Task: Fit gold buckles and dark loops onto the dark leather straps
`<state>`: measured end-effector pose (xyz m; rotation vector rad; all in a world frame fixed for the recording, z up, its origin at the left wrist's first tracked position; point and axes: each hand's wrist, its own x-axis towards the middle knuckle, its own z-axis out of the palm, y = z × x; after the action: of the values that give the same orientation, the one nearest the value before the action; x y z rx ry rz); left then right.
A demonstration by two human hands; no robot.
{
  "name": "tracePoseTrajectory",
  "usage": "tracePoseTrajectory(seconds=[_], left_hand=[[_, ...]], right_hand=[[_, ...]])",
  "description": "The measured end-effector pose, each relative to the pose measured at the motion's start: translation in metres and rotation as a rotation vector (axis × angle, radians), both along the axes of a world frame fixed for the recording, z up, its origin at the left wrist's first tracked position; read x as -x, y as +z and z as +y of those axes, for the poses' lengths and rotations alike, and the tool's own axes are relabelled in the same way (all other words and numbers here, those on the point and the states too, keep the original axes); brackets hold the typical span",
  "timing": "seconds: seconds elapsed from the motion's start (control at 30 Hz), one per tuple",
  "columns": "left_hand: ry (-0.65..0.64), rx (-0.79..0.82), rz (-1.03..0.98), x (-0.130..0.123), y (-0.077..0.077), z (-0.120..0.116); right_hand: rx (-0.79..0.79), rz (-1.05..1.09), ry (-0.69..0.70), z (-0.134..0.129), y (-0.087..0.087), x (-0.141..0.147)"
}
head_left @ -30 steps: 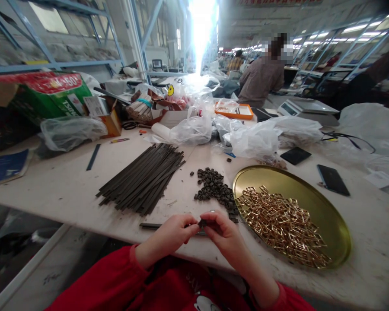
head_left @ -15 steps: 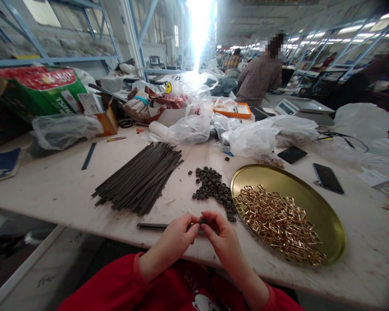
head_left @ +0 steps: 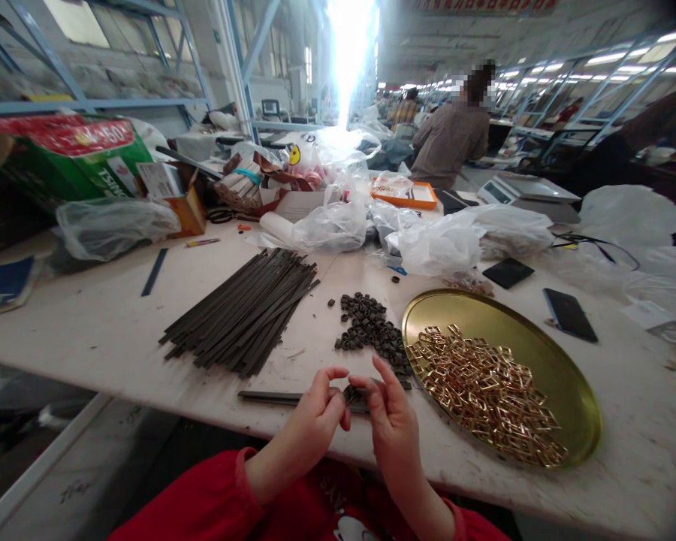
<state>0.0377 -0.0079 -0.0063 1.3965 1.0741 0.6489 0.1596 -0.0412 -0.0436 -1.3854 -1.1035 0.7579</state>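
Observation:
In front of my chest, at the table's near edge, both hands meet over a small dark loop-like piece (head_left: 349,392). My left hand (head_left: 317,413) pinches it between thumb and curled fingers. Close by on its right is my right hand (head_left: 393,421), fingers apart, the index finger raised and a fingertip at the piece; contact is hard to tell. Behind the hands lies a long dark strip (head_left: 267,396), partly hidden by them. A heap of small dark loops (head_left: 372,323) sits just beyond, and gold metal rectangular rings (head_left: 487,391) fill part of a brass-coloured tray (head_left: 583,406).
A stack of dark flat strips (head_left: 239,312) lies left of the loops. Clear plastic bags (head_left: 439,240) and an orange box (head_left: 408,194) crowd the back. A phone (head_left: 570,314) is at right. A green and red bag (head_left: 84,161) stands at far left; a person (head_left: 454,139) is beyond the table.
My right hand's fingers have spread from a pinch, with the index finger lifting. My left hand has shifted slightly and still grips the small dark piece.

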Motion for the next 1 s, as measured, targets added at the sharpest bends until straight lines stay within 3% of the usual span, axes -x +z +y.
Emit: tracePoseTrajectory(seconds=[0.13, 0.3, 0.37, 0.5, 0.67, 0.9, 1.0], left_hand=[[-0.064, -0.023, -0.016, 0.0, 0.003, -0.004], [-0.132, -0.007, -0.108, 0.004, 0.005, -0.006], [-0.139, 0.022, -0.138, 0.006, 0.006, -0.008], [-0.16, 0.125, -0.139, 0.008, 0.009, -0.009], [-0.083, 0.159, -0.003, 0.007, 0.005, -0.006], [-0.112, 0.169, 0.008, 0.008, 0.003, -0.004], [-0.156, 0.173, 0.079, 0.008, 0.007, -0.003]], right_hand=[[0.051, 0.201, -0.023, 0.0, 0.003, -0.003], [0.221, 0.457, 0.351, -0.003, 0.012, -0.006], [0.23, 0.496, 0.404, -0.005, 0.012, -0.006], [0.192, 0.408, 0.307, -0.009, 0.008, -0.002], [0.172, 0.267, 0.209, -0.013, 0.008, 0.001], [0.274, 0.496, 0.281, -0.011, 0.009, -0.006], [0.297, 0.454, 0.312, -0.011, 0.013, -0.01]])
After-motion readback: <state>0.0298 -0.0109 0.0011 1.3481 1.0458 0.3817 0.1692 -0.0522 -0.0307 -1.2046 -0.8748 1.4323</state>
